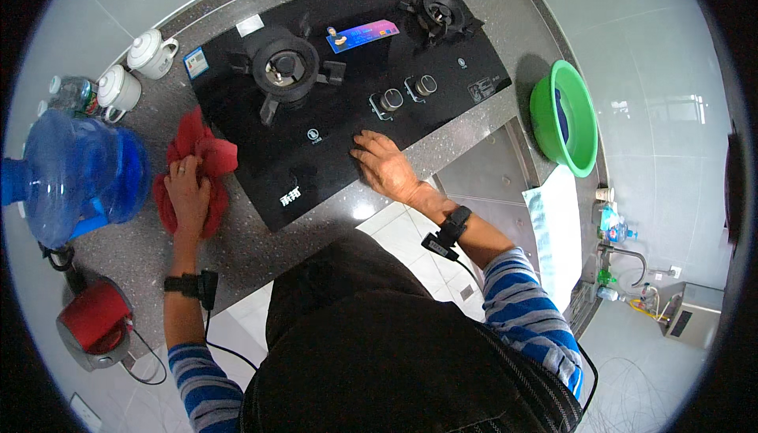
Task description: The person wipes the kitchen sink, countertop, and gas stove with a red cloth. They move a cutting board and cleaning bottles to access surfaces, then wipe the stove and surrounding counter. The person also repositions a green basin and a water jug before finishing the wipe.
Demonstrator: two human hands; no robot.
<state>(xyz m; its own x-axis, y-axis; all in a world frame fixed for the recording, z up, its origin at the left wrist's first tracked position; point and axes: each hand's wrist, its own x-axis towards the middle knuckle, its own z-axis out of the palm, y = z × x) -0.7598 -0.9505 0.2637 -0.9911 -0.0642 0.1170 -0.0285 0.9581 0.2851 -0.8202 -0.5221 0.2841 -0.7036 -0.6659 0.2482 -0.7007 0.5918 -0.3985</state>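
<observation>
My left hand (189,189), a ring on one finger, grips a crumpled red cloth (216,156) on the speckled stone countertop (249,255), left of a black glass gas cooktop (320,172). Part of the cloth reaches the cooktop's left edge. At the cooktop's front edge, my right hand (385,163) rests on the glass with nothing visible in it; its fingers are slightly spread. Beyond that hand are two control knobs (391,99). A large burner (286,69) sits at the left and a smaller burner (439,14) at the far right. Each wrist wears a black strap with a cable.
Left of the cloth lies a big blue water jug (89,175), with two lidded white mugs (153,54) behind it. A red electric kettle (98,320) stands nearer me. At the right are a green basin (545,116) with dark cloth inside and a sink faucet (636,258).
</observation>
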